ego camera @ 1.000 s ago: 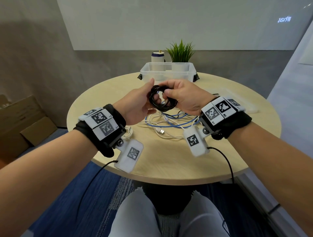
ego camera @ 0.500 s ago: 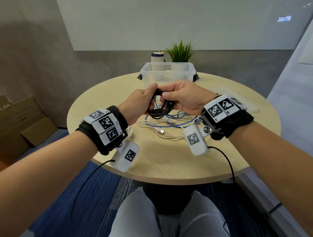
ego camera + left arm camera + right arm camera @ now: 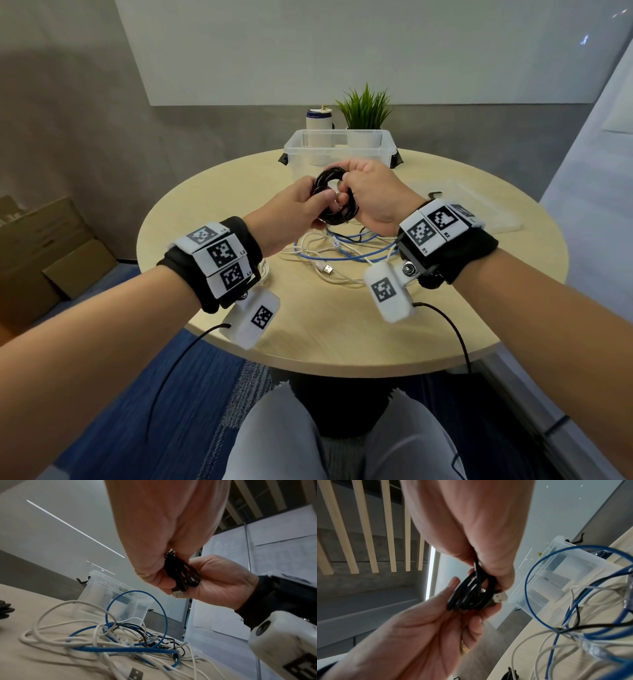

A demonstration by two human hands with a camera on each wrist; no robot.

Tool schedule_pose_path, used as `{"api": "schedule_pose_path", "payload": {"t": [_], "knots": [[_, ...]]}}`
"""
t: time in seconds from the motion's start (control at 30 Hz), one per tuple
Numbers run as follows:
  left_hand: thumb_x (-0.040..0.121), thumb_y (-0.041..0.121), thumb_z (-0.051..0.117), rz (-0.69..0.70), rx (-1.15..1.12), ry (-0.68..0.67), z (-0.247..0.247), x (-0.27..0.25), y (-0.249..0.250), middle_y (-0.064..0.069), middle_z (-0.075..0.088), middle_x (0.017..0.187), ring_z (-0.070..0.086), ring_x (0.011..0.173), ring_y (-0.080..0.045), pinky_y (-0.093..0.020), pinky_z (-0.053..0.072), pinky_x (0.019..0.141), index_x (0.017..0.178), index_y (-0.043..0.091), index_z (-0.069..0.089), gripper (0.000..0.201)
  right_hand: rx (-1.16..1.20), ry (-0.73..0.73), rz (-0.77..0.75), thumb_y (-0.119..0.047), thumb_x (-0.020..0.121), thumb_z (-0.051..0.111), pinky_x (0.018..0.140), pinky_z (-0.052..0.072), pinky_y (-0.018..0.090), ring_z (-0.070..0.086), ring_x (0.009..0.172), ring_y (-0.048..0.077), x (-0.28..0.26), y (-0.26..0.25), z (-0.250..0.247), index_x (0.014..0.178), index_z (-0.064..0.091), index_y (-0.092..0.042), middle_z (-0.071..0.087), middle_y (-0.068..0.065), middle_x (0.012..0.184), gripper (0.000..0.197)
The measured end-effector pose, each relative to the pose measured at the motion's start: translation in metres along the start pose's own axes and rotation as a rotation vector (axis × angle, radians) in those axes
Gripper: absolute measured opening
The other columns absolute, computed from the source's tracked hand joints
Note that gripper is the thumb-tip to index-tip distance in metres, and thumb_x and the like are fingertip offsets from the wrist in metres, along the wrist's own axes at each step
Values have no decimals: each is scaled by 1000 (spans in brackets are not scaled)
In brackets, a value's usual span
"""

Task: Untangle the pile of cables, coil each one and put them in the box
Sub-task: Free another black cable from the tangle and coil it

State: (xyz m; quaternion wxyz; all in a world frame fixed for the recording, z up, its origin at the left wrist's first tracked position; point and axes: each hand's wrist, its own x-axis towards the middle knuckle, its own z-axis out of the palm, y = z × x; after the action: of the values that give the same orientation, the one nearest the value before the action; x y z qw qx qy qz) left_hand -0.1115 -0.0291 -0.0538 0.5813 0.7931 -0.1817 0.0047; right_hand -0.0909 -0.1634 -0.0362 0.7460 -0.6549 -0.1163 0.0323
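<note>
Black cable coil [image 3: 334, 197] pinched between both hands, above table's cable pile [image 3: 337, 257], box [image 3: 337, 150] just beyond

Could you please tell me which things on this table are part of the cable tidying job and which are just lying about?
Part of the job:
- black coil, held by left hand and right hand
- blue cable
- white cables
- box

Just lying about:
- plant
- bottle
- lid
</note>
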Motion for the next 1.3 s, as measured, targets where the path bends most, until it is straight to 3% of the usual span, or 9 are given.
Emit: {"api": "schedule_pose_path", "payload": {"t": [0.23, 0.37, 0.6, 0.73, 0.83, 0.97, 1.13, 1.23, 1.3], "knots": [[101, 29, 39, 79, 219, 316, -1, 9, 1, -3, 57, 72, 50, 49, -14, -20, 40, 43, 85, 13, 47, 24, -110, -34, -149, 2, 99, 29, 60, 43, 23, 43, 59, 11, 1, 2, 7, 107, 55, -7, 44, 4, 67, 29], [101, 37, 33, 59, 144, 334, 6, 9, 4, -7, 52, 71, 59, 58, -31, -20, 36, 37, 80, 13, 46, 34, -382, 72, -313, -16, 102, 36, 60, 39, 31, 41, 61, 17, 5, 6, 5, 88, 59, -23, 44, 0, 63, 28], [102, 43, 27, -137, -205, 92, 11, -2, 6, -4, 53, 51, 49, 43, -19, -23, 33, 41, 87, 11, 40, 38, -591, 176, -448, -27, 103, 36, 59, 36, 24, 44, 53, 1, 7, 14, 2, 94, 60, -13, 46, -12, 58, 29], [102, 45, 23, -229, -344, -104, 7, -8, 8, -12, 63, 58, 60, 55, -27, -24, 42, 46, 88, 13, 38, 38, -640, 174, -488, -24, 103, 38, 55, 32, 15, 46, 47, -9, 8, 12, -4, 98, 63, -8, 45, -17, 56, 31], [102, 43, 26, -307, -378, -159, 1, -8, 11, -20, 69, 83, 69, 76, -30, -29, 56, 64, 87, 15, 40, 35, -648, 136, -470, -22, 102, 38, 54, 32, 13, 47, 48, -8, 9, 16, -7, 102, 63, -7, 46, -16, 58, 29], [103, 35, 31, -274, -302, -81, -1, -2, 9, -13, 64, 94, 62, 90, -26, -33, 47, 84, 95, 17, 51, 28, -606, 76, -434, -18, 102, 38, 67, 49, 28, 54, 64, 4, 9, 16, -10, 100, 62, -11, 61, 2, 76, 25], [103, 31, 35, -286, -322, 26, -7, 2, 6, 2, 52, 60, 53, 59, -11, -29, 54, 69, 89, 12, 58, 32, -402, -141, -252, -4, 100, 39, 76, 50, 26, 57, 79, 15, 5, 13, -13, 104, 62, -7, 63, 7, 84, 23], [102, 26, 39, -278, -219, 73, -9, 0, 4, 1, 45, 58, 46, 51, -10, -23, 53, 55, 82, 11, 56, 30, -357, -243, -79, -3, 96, 49, 57, 45, 20, 57, 75, 14, 2, 6, -22, 109, 64, -11, 67, 8, 88, 21], [101, 25, 41, -278, -140, 87, -9, -2, 3, 0, 42, 61, 42, 49, -9, -21, 49, 49, 79, 12, 51, 28, -362, -257, -26, -1, 93, 54, 54, 44, 18, 59, 70, 12, 0, 2, -24, 104, 66, -10, 69, 4, 80, 19]]}}
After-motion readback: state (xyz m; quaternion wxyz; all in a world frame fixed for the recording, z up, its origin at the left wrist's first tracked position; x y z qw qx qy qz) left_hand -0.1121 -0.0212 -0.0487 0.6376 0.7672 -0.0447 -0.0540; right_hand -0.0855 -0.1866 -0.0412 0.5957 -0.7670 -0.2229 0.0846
